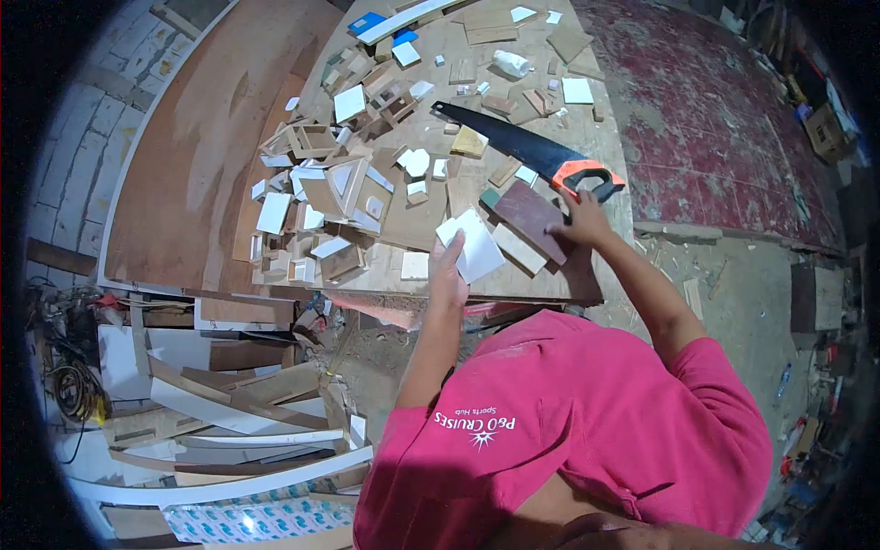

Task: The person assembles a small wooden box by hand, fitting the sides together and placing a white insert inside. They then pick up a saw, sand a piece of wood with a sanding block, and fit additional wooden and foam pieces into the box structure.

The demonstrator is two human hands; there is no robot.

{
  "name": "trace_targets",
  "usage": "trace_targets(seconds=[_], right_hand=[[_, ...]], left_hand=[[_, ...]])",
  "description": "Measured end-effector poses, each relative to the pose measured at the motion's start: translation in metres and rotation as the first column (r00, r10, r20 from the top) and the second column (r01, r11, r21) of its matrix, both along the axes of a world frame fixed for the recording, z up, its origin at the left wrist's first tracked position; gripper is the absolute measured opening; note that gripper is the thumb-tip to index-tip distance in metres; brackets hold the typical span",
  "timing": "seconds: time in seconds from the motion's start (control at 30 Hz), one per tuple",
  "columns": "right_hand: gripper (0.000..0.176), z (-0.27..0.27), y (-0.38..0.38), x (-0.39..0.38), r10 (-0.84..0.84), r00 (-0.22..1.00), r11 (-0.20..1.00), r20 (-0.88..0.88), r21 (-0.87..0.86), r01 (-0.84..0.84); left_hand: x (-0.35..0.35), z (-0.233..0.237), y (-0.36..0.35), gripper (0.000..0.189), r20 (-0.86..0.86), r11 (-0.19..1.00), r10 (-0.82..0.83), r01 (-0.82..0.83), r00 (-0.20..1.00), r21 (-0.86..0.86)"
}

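Note:
My left hand (449, 273) is closed on a white square board (476, 246) near the front edge of the worktable. To its right, my right hand (581, 220) reaches over the right end of a reddish-brown board (530, 218), its fingers apart, between that board and the saw's handle. The handsaw (527, 142) lies flat, with an orange and black handle at its right end. Under the brown board a pale wood strip (520, 249) shows. Whether the right fingertips touch the board or the handle is hard to tell.
Small box-like wooden pieces (344, 197) and white offcuts crowd the left part of the worktable (550, 291). A white roll (511, 63) lies towards the back. A large brown panel (197, 137) stands at the left, with scrap boards (229, 412) below it.

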State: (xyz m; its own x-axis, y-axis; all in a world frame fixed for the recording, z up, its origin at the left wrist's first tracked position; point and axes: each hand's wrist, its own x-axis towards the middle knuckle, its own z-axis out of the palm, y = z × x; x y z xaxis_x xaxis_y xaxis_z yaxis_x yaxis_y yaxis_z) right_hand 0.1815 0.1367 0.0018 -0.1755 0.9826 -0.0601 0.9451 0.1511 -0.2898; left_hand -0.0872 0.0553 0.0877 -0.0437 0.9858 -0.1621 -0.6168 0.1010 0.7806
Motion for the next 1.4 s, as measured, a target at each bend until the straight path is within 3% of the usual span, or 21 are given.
trace_targets(seconds=[0.07,0.23,0.4,0.47,0.5,0.6,0.63,0.73,0.8,0.87,0.93,0.97,1.03,1.07,1.13,1.17,1.23,1.27,1.3,1.33,1.4], right_hand=[[0.100,0.011,-0.011,-0.010,0.042,0.991,0.999,0.124,-0.005,-0.042],[0.098,0.016,-0.015,-0.012,0.131,0.989,0.991,0.073,0.025,-0.133],[0.103,0.011,-0.026,-0.012,0.297,0.953,0.949,-0.059,0.123,-0.289],[0.100,0.017,-0.013,-0.012,0.267,0.955,0.957,-0.131,-0.084,-0.279],[0.096,0.005,-0.002,-0.006,0.270,0.930,0.956,-0.250,-0.048,-0.291],[0.083,-0.002,0.016,0.008,0.085,0.734,0.964,-0.673,-0.130,-0.231],[0.079,-0.001,0.018,0.012,-0.075,0.522,0.924,-0.850,-0.256,-0.285],[0.077,0.024,0.019,0.012,0.091,0.345,0.941,-0.934,-0.033,-0.337],[0.076,0.067,0.024,0.000,0.204,0.422,0.940,-0.883,0.057,-0.335],[0.075,0.079,0.034,-0.008,0.192,0.400,0.973,-0.896,0.121,-0.198],[0.079,0.077,0.037,-0.009,0.333,0.317,0.918,-0.888,0.230,-0.322],[0.079,0.076,0.024,-0.004,0.396,0.383,0.899,-0.835,0.268,-0.346],[0.078,0.102,0.017,-0.004,0.465,0.421,0.875,-0.779,0.330,-0.355],[0.078,0.094,0.029,-0.006,0.459,0.423,0.877,-0.781,0.323,-0.356],[0.075,0.070,0.067,-0.010,0.386,0.366,0.922,-0.847,0.340,-0.188],[0.072,0.090,0.072,-0.008,0.015,0.252,0.975,-0.968,-0.042,-0.219],[0.069,0.078,0.074,-0.009,0.186,0.285,0.968,-0.940,0.126,-0.215],[0.070,0.066,0.068,-0.009,0.308,0.332,0.943,-0.892,0.240,-0.230],[0.075,0.073,0.049,-0.006,0.260,0.388,0.926,-0.884,0.114,-0.360],[0.079,0.061,0.036,-0.009,0.370,0.294,0.890,-0.881,0.246,-0.384],[0.077,0.075,0.024,-0.002,0.286,0.341,0.880,-0.896,0.105,-0.464]], left_hand=[[0.005,-0.003,0.007,0.042,-0.007,1.000,0.020,-0.020,1.000,-0.010],[0.027,-0.018,0.027,0.038,-0.133,0.994,0.076,-0.086,0.988,-0.071],[0.046,-0.032,0.045,0.036,-0.248,0.985,0.111,-0.141,0.962,-0.104],[0.049,-0.038,0.051,0.036,-0.248,0.981,0.124,-0.157,0.961,-0.115],[0.051,-0.041,0.053,0.036,-0.218,0.977,0.130,-0.162,0.967,-0.136],[0.055,-0.036,0.058,0.033,-0.187,0.969,0.164,-0.193,0.969,-0.152],[0.056,-0.032,0.059,0.034,-0.192,0.967,0.125,-0.163,0.973,-0.195],[0.068,-0.028,0.064,0.033,-0.221,0.962,0.072,-0.126,0.973,-0.241],[0.085,-0.019,0.065,0.031,-0.364,0.961,-0.111,0.005,0.925,-0.278],[0.090,-0.021,0.071,0.027,-0.342,0.981,-0.084,0.017,0.936,-0.195],[0.078,-0.012,0.083,0.026,-0.265,0.994,-0.013,-0.015,0.964,-0.105],[0.071,-0.017,0.092,0.026,-0.056,0.985,0.152,-0.155,0.987,-0.070],[0.077,-0.005,0.097,0.026,-0.081,0.978,0.188,-0.194,0.979,-0.074],[0.083,-0.002,0.095,0.026,-0.098,0.968,0.227,-0.236,0.969,-0.089],[0.094,0.002,0.091,0.029,-0.430,0.987,0.000,-0.069,0.903,-0.144],[0.100,0.005,0.088,0.025,-0.378,0.986,0.005,-0.067,0.926,-0.151],[0.100,0.007,0.094,0.022,-0.333,0.987,0.004,-0.056,0.943,-0.150],[0.091,0.003,0.101,0.023,-0.322,0.969,0.110,-0.173,0.940,-0.174],[0.079,-0.002,0.105,0.025,-0.310,0.935,0.222,-0.292,0.924,-0.202],[0.064,-0.007,0.110,0.033,-0.139,0.930,0.295,-0.318,0.945,-0.184],[0.053,0.015,0.113,0.035,-0.277,0.933,0.316,-0.351,0.907,-0.086]])
